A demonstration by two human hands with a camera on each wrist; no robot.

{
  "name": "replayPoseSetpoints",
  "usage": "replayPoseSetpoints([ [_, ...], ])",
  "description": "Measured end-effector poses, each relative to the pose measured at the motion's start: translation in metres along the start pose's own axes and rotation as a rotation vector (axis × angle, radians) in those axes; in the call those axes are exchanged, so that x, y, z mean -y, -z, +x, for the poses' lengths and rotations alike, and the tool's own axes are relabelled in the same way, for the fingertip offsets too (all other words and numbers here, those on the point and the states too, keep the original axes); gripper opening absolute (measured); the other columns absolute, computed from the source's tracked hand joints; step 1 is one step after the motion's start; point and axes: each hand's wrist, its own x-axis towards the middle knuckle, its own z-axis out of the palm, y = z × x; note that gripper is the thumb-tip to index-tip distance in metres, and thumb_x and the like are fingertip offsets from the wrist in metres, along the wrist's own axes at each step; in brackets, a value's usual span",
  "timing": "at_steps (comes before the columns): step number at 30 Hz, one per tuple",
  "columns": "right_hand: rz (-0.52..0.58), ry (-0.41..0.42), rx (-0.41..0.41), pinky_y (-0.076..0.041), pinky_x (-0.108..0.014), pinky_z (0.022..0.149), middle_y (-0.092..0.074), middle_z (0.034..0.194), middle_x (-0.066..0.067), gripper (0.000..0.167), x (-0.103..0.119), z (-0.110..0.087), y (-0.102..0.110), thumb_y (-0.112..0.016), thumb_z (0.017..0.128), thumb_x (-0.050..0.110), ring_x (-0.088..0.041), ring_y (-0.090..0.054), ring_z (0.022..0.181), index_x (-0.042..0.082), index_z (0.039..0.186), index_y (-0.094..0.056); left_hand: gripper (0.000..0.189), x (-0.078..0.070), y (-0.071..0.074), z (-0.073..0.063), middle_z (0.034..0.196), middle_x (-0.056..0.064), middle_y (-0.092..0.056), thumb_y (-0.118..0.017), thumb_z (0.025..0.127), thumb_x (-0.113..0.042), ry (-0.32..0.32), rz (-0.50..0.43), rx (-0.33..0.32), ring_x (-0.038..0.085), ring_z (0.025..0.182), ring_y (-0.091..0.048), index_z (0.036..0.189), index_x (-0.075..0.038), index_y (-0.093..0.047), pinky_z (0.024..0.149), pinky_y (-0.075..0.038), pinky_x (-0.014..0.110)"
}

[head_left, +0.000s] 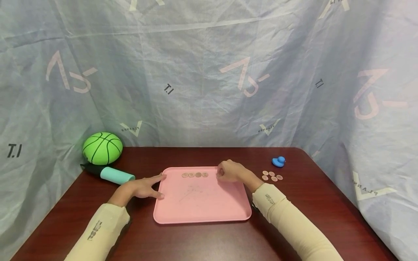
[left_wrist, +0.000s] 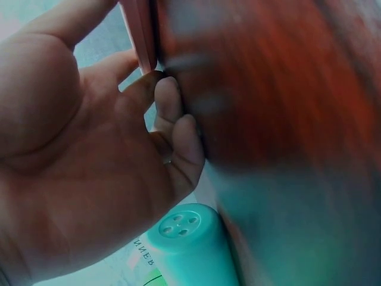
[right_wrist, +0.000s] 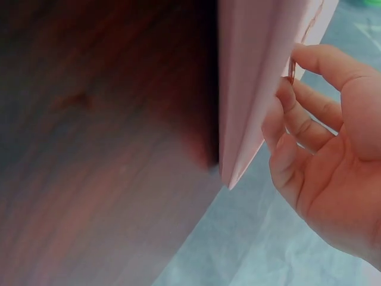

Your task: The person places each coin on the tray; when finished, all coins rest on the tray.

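Observation:
A pink tray (head_left: 202,212) lies on the table, with several copper-coloured coins (head_left: 198,175) in a row near its far edge. My left hand (head_left: 142,187) rests at the tray's left rim, thumb and index finger spread and touching it. In the left wrist view the other fingers of that hand (left_wrist: 89,143) bend loosely beside the rim. Over the tray's far right part, my right hand (head_left: 230,171) pinches a coin between thumb and fingers. The right wrist view shows this coin (right_wrist: 292,70) edge-on at the fingertips, close to the tray surface.
More loose coins (head_left: 271,176) lie right of the tray, with a blue rubber duck (head_left: 278,162) behind them. At the left are a green ball (head_left: 102,148) and a turquoise cylinder with a black end (head_left: 117,175). A printed cloth (head_left: 202,90) hangs around the table.

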Motion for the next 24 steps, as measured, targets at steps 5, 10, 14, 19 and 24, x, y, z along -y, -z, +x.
replayPoseSetpoints([
  [5,0.018,0.015,0.017,-0.047,-0.029,0.061,-0.059,0.072,0.011,0.005,0.004,0.005,-0.001,-0.071,0.088,0.024,-0.006,-0.052,0.067,0.020,0.085,-0.070,0.092,-0.002,0.000,-0.001,0.162,0.023,-0.019,-0.075,0.085,-0.043,-0.002,-0.007,0.000,0.048,0.146,-0.018,0.157,-0.010,-0.028,0.112,-0.019,0.066],
  [10,0.031,0.008,0.041,-0.051,-0.029,0.069,-0.063,0.078,0.011,0.006,0.005,0.008,-0.001,-0.072,0.089,0.024,-0.006,-0.057,0.072,0.018,0.088,-0.072,0.092,-0.003,0.001,-0.002,0.161,0.023,-0.020,-0.076,0.085,-0.043,0.000,0.001,-0.003,0.048,0.145,-0.019,0.156,-0.010,-0.029,0.112,-0.020,0.066],
  [14,0.036,0.019,0.056,-0.052,-0.029,0.072,-0.064,0.081,0.009,0.008,0.006,0.011,0.000,-0.071,0.089,0.023,-0.006,-0.058,0.075,0.016,0.093,-0.072,0.092,-0.003,0.002,-0.002,0.161,0.023,-0.020,-0.076,0.085,-0.044,0.002,0.008,-0.004,0.048,0.145,-0.019,0.157,-0.010,-0.029,0.111,-0.020,0.067],
  [19,0.065,0.017,0.058,-0.052,-0.029,0.072,-0.065,0.082,0.008,0.009,0.007,0.015,-0.001,-0.071,0.090,0.022,-0.007,-0.058,0.075,0.015,0.096,-0.072,0.092,-0.003,0.002,-0.002,0.161,0.023,-0.020,-0.075,0.085,-0.044,-0.003,0.010,-0.003,0.048,0.145,-0.019,0.157,-0.010,-0.029,0.111,-0.020,0.067],
  [24,0.111,0.033,0.045,-0.051,-0.027,0.070,-0.064,0.079,0.007,0.010,0.006,0.015,-0.003,-0.073,0.088,0.017,-0.007,-0.058,0.073,0.012,0.097,-0.072,0.092,-0.003,0.001,-0.002,0.161,0.023,-0.020,-0.075,0.085,-0.044,-0.009,0.011,0.000,0.049,0.145,-0.019,0.157,-0.010,-0.028,0.111,-0.019,0.067],
])
